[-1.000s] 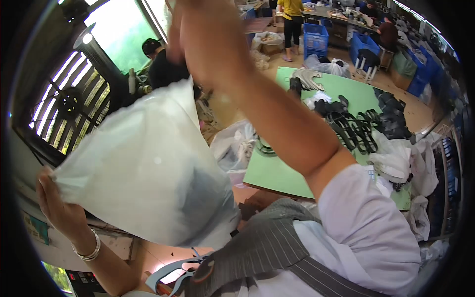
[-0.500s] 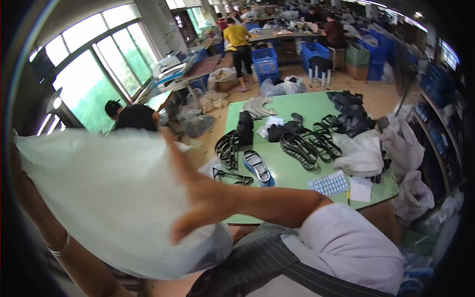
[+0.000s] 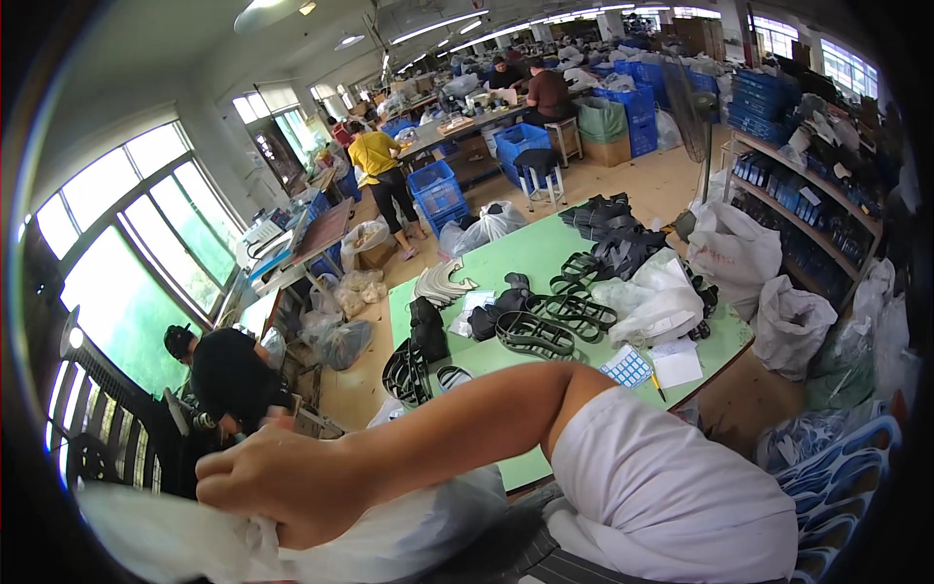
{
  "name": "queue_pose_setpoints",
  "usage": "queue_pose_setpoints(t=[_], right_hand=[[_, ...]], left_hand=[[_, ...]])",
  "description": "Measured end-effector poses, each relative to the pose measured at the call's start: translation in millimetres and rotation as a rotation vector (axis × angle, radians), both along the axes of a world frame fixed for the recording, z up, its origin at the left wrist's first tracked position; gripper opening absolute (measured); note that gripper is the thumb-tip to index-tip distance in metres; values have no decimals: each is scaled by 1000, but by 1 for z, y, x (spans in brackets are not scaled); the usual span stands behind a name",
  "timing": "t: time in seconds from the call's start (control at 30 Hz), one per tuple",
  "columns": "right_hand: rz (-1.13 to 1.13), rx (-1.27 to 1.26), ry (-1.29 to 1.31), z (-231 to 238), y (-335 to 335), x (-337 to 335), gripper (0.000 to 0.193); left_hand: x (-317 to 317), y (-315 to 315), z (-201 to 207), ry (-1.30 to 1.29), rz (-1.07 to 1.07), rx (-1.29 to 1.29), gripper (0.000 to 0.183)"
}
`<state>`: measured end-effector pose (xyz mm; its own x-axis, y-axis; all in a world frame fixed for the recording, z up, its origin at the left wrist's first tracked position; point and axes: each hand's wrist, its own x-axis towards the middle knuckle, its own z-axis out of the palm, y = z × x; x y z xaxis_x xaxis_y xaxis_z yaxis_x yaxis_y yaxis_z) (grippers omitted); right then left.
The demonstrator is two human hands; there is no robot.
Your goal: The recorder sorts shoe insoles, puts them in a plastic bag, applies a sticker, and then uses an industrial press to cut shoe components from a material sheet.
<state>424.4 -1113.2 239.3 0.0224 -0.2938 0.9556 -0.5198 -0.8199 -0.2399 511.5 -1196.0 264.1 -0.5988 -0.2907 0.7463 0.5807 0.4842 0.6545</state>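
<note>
My right hand [image 3: 287, 479] reaches across to the lower left, its fingers curled closed on a whitish translucent plastic bag [image 3: 175, 533]. The bag spreads along the lower edge under my right forearm. My left hand is out of sight. Beyond my right arm is a green-topped table [image 3: 465, 362]. On it lie black strappy sandal uppers [image 3: 536, 334], a black bundle [image 3: 427, 331], a pale stack of curved pieces [image 3: 445, 283] and a white cloth-like bag [image 3: 654, 310]. My arm partly hides a shoe sole [image 3: 452, 377].
A blue-and-white grid sheet [image 3: 626, 367], white paper and a yellow pen [image 3: 658, 387] lie near the table's right edge. White sacks [image 3: 735, 251] and a loaded shelf [image 3: 815, 212] stand at right. A person in black [image 3: 236, 380] bends at left; a fan [image 3: 92, 370] stands nearby.
My spread right hand has closed on the bag and moved down-left. The bag has dropped lower, and my left arm has left the view. The view has shifted, showing more of the room.
</note>
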Motion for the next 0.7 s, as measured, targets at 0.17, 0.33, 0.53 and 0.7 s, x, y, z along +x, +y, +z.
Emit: queue_pose_setpoints(t=[0.17,0.33,0.53,0.7], right_hand=[[-87,117,348,4,-24,10,29],[-172,350,694,2,-67,17,29],[-471,531,566,-4,-100,-18,36],[-554,450,416,14,-79,-29,30]], left_hand=[[-3,-20,-67,-151,-420,8,39],[-10,-42,-120,-306,-828,14,37],[40,-48,-145,-616,-866,260,45],[94,-119,-136,-500,-445,414,59]])
